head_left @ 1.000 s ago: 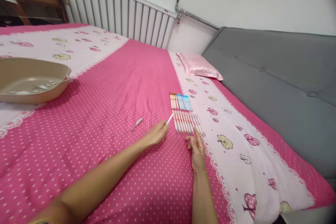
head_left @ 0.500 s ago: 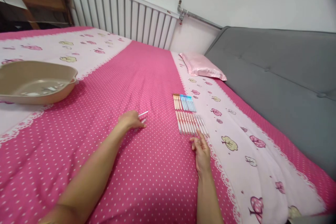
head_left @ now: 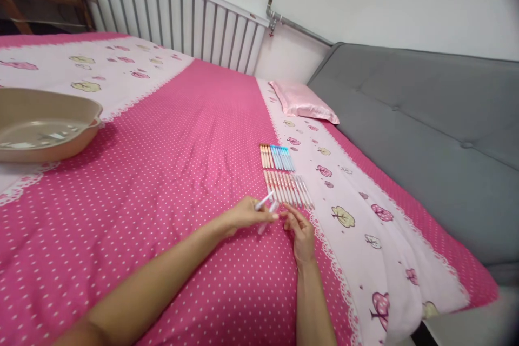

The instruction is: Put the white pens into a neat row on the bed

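Left hand [head_left: 243,215] pinches two pens [head_left: 264,203] beside the outstretched right hand [head_left: 302,235].

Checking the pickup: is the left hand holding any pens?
Yes, the left hand pinches white pens just short of the near row.

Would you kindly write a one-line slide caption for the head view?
Left hand holds white pens beside the right hand, near two rows of pens laid on a pink dotted bedspread.
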The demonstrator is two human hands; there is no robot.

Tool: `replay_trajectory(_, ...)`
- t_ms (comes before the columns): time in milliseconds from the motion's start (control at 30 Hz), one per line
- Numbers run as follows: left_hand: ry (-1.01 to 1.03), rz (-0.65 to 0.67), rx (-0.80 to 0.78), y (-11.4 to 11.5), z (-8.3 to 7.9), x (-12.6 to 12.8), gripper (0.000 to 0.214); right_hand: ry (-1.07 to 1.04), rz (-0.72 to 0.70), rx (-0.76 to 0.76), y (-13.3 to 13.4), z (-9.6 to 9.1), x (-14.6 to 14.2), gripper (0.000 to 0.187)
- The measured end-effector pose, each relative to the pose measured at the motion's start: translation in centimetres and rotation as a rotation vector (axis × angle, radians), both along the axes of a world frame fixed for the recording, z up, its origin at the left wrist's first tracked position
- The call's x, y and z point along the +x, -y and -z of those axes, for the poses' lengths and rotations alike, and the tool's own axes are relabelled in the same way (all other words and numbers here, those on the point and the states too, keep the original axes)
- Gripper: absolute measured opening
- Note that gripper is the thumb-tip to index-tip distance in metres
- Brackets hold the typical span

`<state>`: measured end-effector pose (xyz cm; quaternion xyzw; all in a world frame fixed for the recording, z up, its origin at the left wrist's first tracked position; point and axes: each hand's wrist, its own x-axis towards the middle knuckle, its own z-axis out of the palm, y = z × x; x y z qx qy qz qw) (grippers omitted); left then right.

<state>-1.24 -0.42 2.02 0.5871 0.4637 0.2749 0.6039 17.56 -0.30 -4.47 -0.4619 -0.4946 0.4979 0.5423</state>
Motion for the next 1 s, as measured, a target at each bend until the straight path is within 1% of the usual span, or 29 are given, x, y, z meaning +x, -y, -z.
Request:
replay_trajectory(100,0.126,0.038,-0.058,0.6,0.8,1.5,0.041,-0.097,-0.109,-0.006,0.6,-0.4,-0.8,0.038)
replay_trajectory(200,0.153,0.049,-0.106,0.7,1.4,1.7,0.043,-0.120,-0.213,-0.030,1.0,-0.5,-1.7,0.031)
replay_trajectory(300,0.158,0.056,-0.145,0.6,1.6,1.7,0.044,-0.139,-0.244,-0.066,1.1,-0.4,-1.9,0.025)
replay_trajectory(400,0.159,0.060,-0.153,0.5,1.6,1.7,0.042,-0.188,-0.249,-0.100,1.0,-0.3,-1.5,0.024)
replay_trajectory(433,0.160,0.066,-0.148,0.5,1.6,1.7,0.041,-0.208,-0.240,-0.102,0.9,-0.3,-1.3,0.023)
replay_trajectory(500,0.160,0.080,-0.134,0.4,1.6,1.7,0.039,-0.285,-0.174,-0.107,0.8,-0.3,-0.9,0.021)
replay_trajectory(600,0.146,0.104,-0.125,0.3,1.7,1.4,0.040,-0.508,0.013,-0.146,0.4,-0.2,-0.3,0.017)
replay_trajectory(667,0.130,0.138,-0.140,0.2,1.7,1.2,0.041,-0.628,0.104,-0.164,0.1,-0.1,0.1,0.016)
replay_trajectory(733,0.117,0.193,-0.162,0.3,1.6,1.0,0.040,-0.673,0.121,-0.169,-0.1,0.0,0.2,0.015)
replay_trajectory(867,0.122,0.305,-0.202,0.3,1.4,0.8,0.030,-0.682,0.094,-0.179,-0.2,0.1,0.2,0.012)
replay_trajectory(1000,0.136,0.345,-0.202,0.1,1.6,0.8,0.026,-0.706,0.101,-0.176,-0.1,0.2,0.1,0.017)
